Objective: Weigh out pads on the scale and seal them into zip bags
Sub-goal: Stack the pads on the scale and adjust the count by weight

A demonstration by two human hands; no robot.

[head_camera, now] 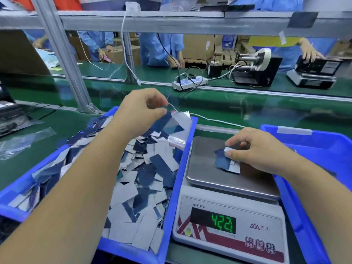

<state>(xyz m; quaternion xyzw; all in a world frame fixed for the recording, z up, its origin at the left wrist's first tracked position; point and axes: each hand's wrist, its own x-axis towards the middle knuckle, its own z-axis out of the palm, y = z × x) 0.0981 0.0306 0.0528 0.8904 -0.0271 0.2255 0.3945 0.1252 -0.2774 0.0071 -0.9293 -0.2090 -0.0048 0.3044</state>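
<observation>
The left hand (140,109) is raised over the far end of a blue bin (171,197) and pinches the mouth of a clear zip bag (179,128) between thumb and fingertips; its grip is clenched on the bag's top edge. The bag hangs tilted above the bin and already has a few dark blue and pale pads inside it. Below it the bin is heaped with loose pads (141,187), rectangular pieces showing either a dark blue face or a grey-white one, lying in all directions.

Just right of the bin stands a digital scale (230,221) on the green tabletop (47,126). Its steel pan carries a small stack of pads (226,162), and the right hand (261,149) rests over that stack, thumb and forefinger grasping the top pieces. The green display seems to read 42.21, though the decimal point is hard to make out.

A second blue bin (323,149) sits at the right of the scale, partly behind the right forearm. Empty clear bags (22,138) lie on the tabletop to the left. Beyond a metal rail a white power strip (189,82) lies with cables plugged in, and people in blue coats stand at the far side.
</observation>
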